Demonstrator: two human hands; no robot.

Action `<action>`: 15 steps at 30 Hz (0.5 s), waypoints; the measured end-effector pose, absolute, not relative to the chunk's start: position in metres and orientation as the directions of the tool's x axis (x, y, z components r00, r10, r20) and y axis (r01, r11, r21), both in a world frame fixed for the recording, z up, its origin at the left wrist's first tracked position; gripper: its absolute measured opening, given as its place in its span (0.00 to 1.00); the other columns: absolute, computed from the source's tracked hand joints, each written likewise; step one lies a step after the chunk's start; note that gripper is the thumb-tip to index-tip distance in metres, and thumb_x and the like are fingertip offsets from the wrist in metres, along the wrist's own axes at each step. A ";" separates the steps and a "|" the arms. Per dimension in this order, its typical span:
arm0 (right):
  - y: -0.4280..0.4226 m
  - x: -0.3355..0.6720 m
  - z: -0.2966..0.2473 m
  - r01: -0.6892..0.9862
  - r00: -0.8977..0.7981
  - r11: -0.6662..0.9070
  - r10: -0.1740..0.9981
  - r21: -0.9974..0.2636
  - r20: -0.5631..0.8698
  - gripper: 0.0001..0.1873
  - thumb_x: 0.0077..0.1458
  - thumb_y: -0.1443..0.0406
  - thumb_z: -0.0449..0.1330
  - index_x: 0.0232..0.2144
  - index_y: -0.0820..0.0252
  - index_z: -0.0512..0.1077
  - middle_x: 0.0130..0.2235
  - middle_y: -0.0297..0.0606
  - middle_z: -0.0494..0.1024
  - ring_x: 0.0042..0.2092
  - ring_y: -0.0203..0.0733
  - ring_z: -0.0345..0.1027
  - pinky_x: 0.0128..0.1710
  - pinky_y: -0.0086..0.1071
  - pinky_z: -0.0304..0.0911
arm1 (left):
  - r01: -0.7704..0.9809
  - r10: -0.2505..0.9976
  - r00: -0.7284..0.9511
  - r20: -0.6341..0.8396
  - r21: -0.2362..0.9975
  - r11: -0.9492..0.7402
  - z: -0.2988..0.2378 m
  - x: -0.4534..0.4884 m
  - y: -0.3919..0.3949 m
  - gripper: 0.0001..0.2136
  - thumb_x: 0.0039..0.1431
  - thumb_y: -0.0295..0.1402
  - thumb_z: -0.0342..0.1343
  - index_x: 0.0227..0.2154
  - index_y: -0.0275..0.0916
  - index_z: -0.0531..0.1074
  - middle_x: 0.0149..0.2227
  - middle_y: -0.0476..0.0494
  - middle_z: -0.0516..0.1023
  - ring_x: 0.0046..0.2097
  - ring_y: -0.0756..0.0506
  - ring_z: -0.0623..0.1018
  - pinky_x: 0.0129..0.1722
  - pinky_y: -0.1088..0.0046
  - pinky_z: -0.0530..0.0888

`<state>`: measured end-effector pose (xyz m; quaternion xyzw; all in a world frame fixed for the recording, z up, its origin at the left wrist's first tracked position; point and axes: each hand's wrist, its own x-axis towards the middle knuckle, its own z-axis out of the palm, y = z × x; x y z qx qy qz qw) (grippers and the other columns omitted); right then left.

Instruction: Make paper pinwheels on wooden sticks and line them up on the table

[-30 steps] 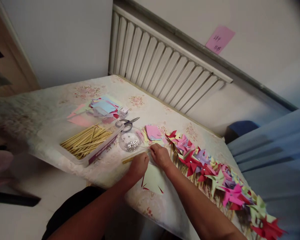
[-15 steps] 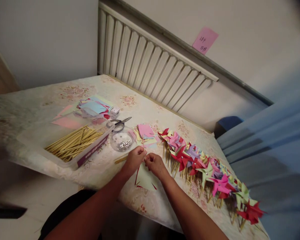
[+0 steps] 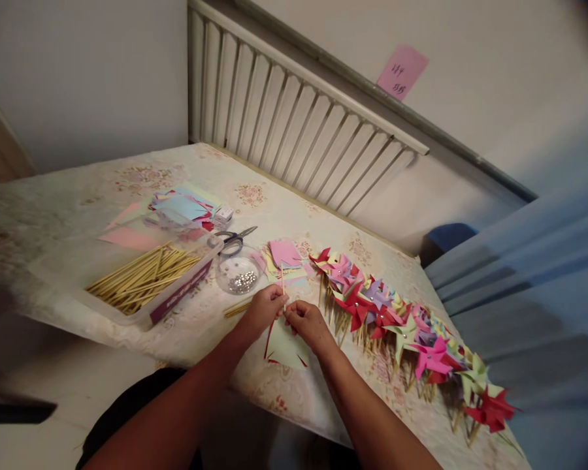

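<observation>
A thin wooden stick (image 3: 283,277) stands nearly upright between the closed fingers of my left hand (image 3: 265,308). My right hand (image 3: 304,321) is pinched close beside it near the stick's lower part; what its fingertips hold, if anything, is too small to make out. Below both hands lie pale green paper squares (image 3: 287,349) with red edges showing. A small stack of pink and other coloured paper (image 3: 285,254) is just beyond the stick. Left of it sits a clear round dish (image 3: 240,274) with small silver pins. A few loose sticks (image 3: 236,309) lie beside my left hand.
A clear plastic box (image 3: 127,318) of bamboo sticks (image 3: 142,279) stands at the left. Behind it are scissors (image 3: 234,241), a small white box (image 3: 223,216) and a paper pile (image 3: 183,207). Finished paper pinwheels (image 3: 357,305) form a long row at the right. A radiator (image 3: 294,117) lines the wall.
Both hands stay nearly in place, close together at the stick. The view has shifted slightly; the other things lie as before.
</observation>
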<state>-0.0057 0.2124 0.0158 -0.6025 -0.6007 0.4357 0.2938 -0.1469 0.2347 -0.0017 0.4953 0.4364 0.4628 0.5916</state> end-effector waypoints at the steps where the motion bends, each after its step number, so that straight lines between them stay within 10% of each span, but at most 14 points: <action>1: 0.213 -0.005 0.015 0.469 -0.095 -0.101 0.982 -0.877 -0.164 0.09 0.49 0.60 0.57 0.24 0.59 0.69 0.20 0.27 0.70 0.19 0.30 0.58 0.20 0.24 0.54 | -0.118 0.978 0.198 -0.060 0.989 0.085 -0.003 -0.147 0.235 0.11 0.49 0.42 0.53 0.24 0.40 0.63 0.16 0.56 0.64 0.20 0.52 0.64 0.23 0.75 0.60; 15: 0.230 -0.023 0.034 0.698 -0.060 0.267 0.947 -0.665 0.316 0.10 0.54 0.62 0.56 0.28 0.58 0.75 0.29 0.35 0.75 0.31 0.38 0.66 0.34 0.30 0.60 | 0.024 0.983 0.177 0.038 0.999 -0.043 -0.012 -0.148 0.232 0.06 0.53 0.33 0.49 0.23 0.39 0.66 0.22 0.53 0.68 0.25 0.50 0.69 0.27 0.74 0.65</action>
